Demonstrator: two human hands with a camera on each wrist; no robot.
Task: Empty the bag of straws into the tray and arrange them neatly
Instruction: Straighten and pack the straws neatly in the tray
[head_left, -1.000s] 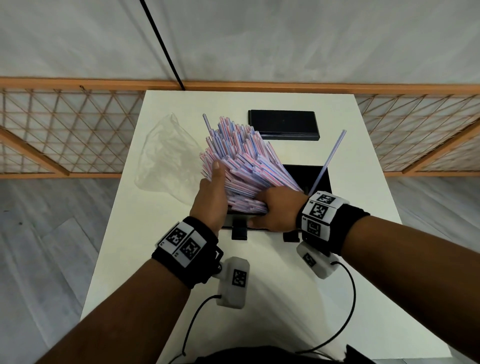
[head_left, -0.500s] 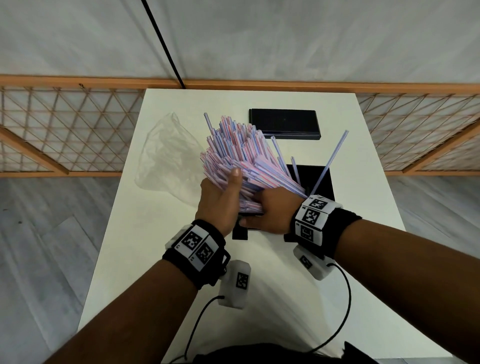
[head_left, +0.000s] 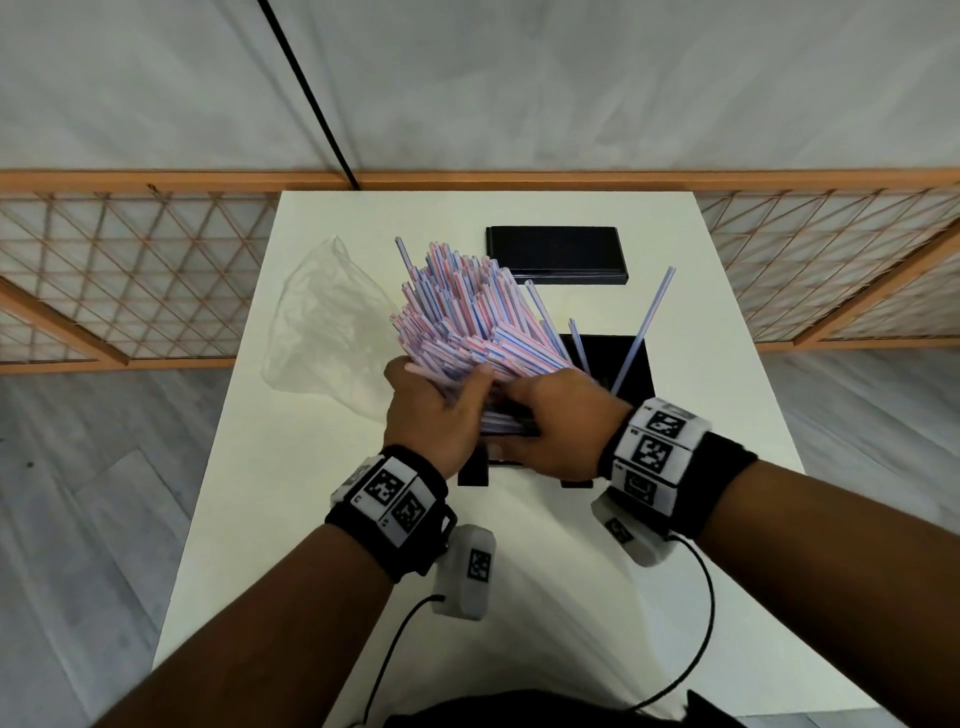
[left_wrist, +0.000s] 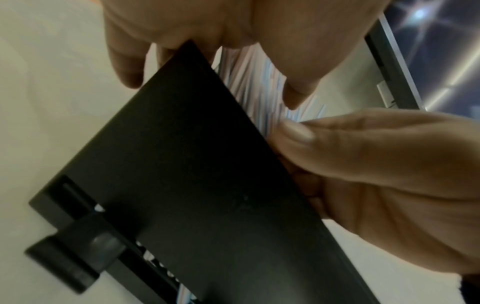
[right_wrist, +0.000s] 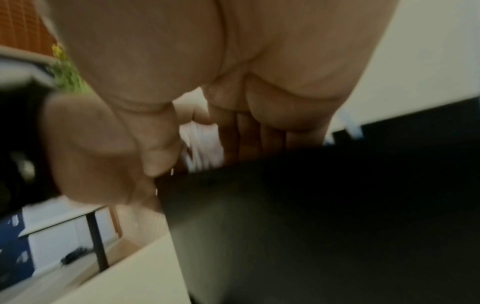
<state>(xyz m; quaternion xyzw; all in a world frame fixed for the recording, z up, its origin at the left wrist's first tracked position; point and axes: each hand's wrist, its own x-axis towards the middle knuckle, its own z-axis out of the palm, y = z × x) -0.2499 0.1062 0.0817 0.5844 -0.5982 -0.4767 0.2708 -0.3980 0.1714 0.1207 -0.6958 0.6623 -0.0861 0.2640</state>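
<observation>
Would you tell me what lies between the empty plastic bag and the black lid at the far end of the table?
In the head view, the fanned upper ends of the straws stand between the plastic bag and the black lid.

Left hand (head_left: 434, 415) has slid right and up the straw bundle (head_left: 467, 322) — thumb now over the top of it. Right hand (head_left: 561, 426) shifted left to meet it. More loose straws (head_left: 644, 325) have split off — standing in the tray (head_left: 636, 364).
</observation>
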